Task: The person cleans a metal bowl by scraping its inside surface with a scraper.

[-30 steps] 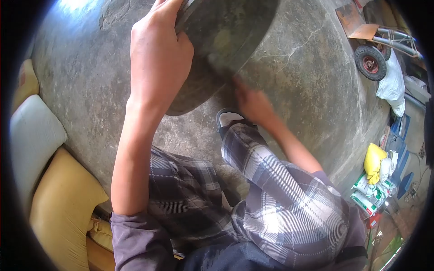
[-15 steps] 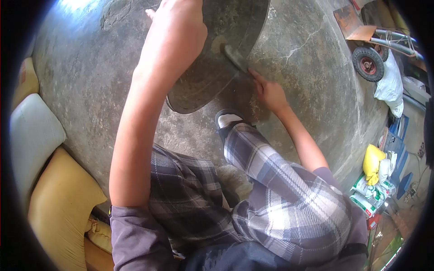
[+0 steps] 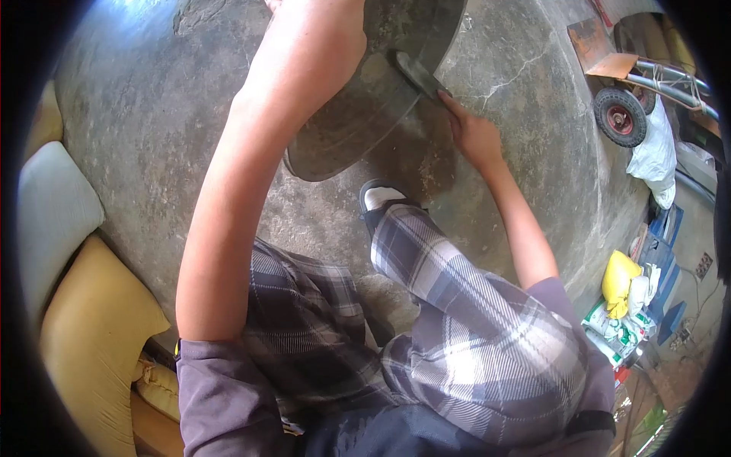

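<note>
A large dark, flat piece with a rounded edge (image 3: 335, 141) hangs tilted above the concrete floor at the top centre. My left hand (image 3: 320, 38) is closed at its upper left part; the fingertips are mostly hidden behind the hand and cut off by the frame. My right hand (image 3: 476, 137) is closed round the end of a dark elongated tool (image 3: 415, 75), with the index finger stretched along it. The tool's far end lies against or just over the face of the dark piece. Below them is my foot in a sandal (image 3: 383, 198).
Full sacks (image 3: 99, 335) lie along the left side. At the upper right stands a hand cart with a black wheel (image 3: 620, 116) beside a white sack (image 3: 655, 152). A yellow bag (image 3: 620, 282) and other packages are at the right. Cracked concrete floor (image 3: 533, 190) surrounds my foot.
My right hand and the tool have moved up and to the right. My left hand and the dark piece have also shifted slightly up and right. The view has moved a little.
</note>
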Demonstrator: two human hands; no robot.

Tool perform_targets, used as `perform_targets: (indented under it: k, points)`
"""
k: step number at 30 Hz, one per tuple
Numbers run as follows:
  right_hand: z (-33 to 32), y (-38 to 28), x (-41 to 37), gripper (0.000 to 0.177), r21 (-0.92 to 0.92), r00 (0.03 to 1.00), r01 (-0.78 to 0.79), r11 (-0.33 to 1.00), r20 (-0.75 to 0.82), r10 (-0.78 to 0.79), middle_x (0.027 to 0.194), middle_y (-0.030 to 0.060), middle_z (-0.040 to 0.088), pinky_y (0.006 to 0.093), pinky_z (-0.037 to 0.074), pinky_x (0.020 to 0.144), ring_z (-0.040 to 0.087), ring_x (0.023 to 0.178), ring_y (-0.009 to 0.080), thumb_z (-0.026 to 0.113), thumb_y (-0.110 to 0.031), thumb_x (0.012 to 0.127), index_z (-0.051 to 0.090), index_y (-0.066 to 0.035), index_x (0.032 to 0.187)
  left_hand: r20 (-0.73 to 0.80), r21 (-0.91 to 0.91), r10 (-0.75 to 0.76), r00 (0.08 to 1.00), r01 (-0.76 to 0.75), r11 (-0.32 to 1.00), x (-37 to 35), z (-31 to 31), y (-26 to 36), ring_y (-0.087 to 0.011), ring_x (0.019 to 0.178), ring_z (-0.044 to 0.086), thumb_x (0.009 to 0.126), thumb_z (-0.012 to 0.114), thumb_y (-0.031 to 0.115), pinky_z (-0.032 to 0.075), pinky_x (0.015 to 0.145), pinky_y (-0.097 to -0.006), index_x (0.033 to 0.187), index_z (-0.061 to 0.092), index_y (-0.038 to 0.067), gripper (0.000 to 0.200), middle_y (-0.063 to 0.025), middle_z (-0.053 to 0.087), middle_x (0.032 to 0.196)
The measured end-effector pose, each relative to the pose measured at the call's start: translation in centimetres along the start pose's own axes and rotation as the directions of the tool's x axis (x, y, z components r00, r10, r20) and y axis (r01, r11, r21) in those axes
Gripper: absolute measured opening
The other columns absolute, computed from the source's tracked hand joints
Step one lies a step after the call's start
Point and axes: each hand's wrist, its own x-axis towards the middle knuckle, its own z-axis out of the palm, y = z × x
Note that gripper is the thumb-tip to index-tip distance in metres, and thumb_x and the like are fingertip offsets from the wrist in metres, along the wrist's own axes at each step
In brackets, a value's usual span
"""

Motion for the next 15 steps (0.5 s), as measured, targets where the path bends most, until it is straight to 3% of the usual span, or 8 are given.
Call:
perform_targets:
  k: [2, 4, 6, 7, 9, 12, 13, 15]
  points:
    - [1.0, -3.2, -1.4, 0.047, 0.085, 0.999, -0.046, 0.995, -0.025, 0.048, 0.071, 0.0199, 0.066, 0.0511, 0.053, 0.057, 0.065, 0.064, 0.0429, 0.047, -0.027, 0.098, 0.04, -0.034, 0.144, 0.021, 0.014, -0.043, 0.999, 0.042, 0.999, -0.2, -0.3, 0.3, -0.0437, 0.144, 0.022, 0.073, 0.034, -0.02, 0.016, 0.112, -0.0675, 0.149, 0.033, 0.012, 0.083, -0.0159, 0.037, 0.15]
    - [5.8, -6.2, -4.9, 0.05, 0.259, 0.995, 0.013, 0.966, 0.093, -0.039, 0.08, 0.0197, 0.068, 0.0508, 0.055, 0.066, 0.066, 0.068, 0.0426, 0.049, -0.027, 0.097, 0.038, -0.035, 0.145, 0.014, 0.026, -0.096, 0.995, 0.096, 0.995, -0.1, -0.6, 0.4, -0.0444, 0.143, 0.021, 0.073, 0.034, -0.02, 0.016, 0.112, -0.0688, 0.149, 0.033, 0.012, 0.082, -0.0148, 0.036, 0.151]
    - [5.1, -11.1, -8.0, 0.052, 0.579, 0.99, 0.048, 0.814, 0.083, -0.117, 0.091, 0.0185, 0.07, 0.0501, 0.056, 0.077, 0.066, 0.076, 0.0435, 0.051, -0.028, 0.097, 0.036, -0.035, 0.146, 0.065, 0.039, -0.025, 0.998, 0.022, 0.999, -0.2, -0.6, 0.2, -0.0456, 0.143, 0.02, 0.074, 0.036, -0.019, 0.014, 0.11, -0.0718, 0.148, 0.033, 0.012, 0.08, -0.0125, 0.033, 0.153]
    - [3.6, -11.5, -7.6, 0.052, 0.577, 0.987, 0.057, 0.815, 0.09, -0.132, 0.091, 0.0185, 0.07, 0.0501, 0.056, 0.077, 0.066, 0.076, 0.0435, 0.051, -0.028, 0.097, 0.036, -0.035, 0.146, 0.056, 0.041, -0.039, 0.998, 0.037, 0.998, -0.2, -0.6, 0.0, -0.0456, 0.143, 0.02, 0.074, 0.036, -0.019, 0.014, 0.11, -0.0718, 0.148, 0.033, 0.012, 0.08, -0.0125, 0.033, 0.153]
    - [0.9, -11.7, -7.4, 0.054, 0.661, 0.907, -0.089, 0.745, 0.364, -0.214, 0.101, 0.0172, 0.069, 0.0497, 0.054, 0.083, 0.066, 0.082, 0.0424, 0.052, -0.03, 0.096, 0.035, -0.034, 0.147, 0.046, 0.035, -0.033, 0.998, 0.032, 0.999, -0.3, -0.6, -0.2, -0.0457, 0.143, 0.02, 0.077, 0.037, -0.017, 0.015, 0.109, -0.0729, 0.148, 0.034, 0.012, 0.076, -0.0112, 0.034, 0.152]
    - [1.4, -4.3, -4.7, 0.048, 0.31, 0.959, 0.036, 0.95, 0.256, -0.12, 0.094, 0.0201, 0.069, 0.0493, 0.054, 0.073, 0.067, 0.077, 0.039, 0.053, -0.029, 0.095, 0.044, -0.032, 0.142, 0.009, 0.017, 0.013, 1.0, -0.013, 1.0, -0.4, -0.7, -1.0, -0.0454, 0.143, 0.022, 0.08, 0.038, -0.014, 0.016, 0.109, -0.0732, 0.147, 0.034, 0.012, 0.072, -0.0107, 0.036, 0.151]
    - [1.5, -0.5, -3.3, 0.045, 0.043, 0.981, 0.065, 0.997, 0.178, -0.071, 0.088, 0.019, 0.069, 0.049, 0.054, 0.066, 0.067, 0.072, 0.0391, 0.052, -0.029, 0.096, 0.046, -0.031, 0.14, -0.018, -0.007, 0.058, 0.998, -0.058, 0.998, -0.5, -0.5, -1.5, -0.045, 0.142, 0.024, 0.082, 0.039, -0.013, 0.017, 0.109, -0.073, 0.147, 0.035, 0.011, 0.07, -0.0109, 0.037, 0.151]
    - [-1.9, 0.9, -0.9, 0.047, -0.068, 0.992, -0.09, 0.994, -0.097, 0.083, 0.079, 0.017, 0.069, 0.0485, 0.052, 0.056, 0.066, 0.066, 0.0382, 0.05, -0.025, 0.096, 0.045, -0.031, 0.142, -0.079, -0.003, 0.105, 0.991, -0.106, 0.994, 0.3, 1.4, -3.5, -0.0445, 0.142, 0.025, 0.083, 0.04, -0.011, 0.019, 0.109, -0.0728, 0.147, 0.035, 0.011, 0.068, -0.0111, 0.038, 0.15]
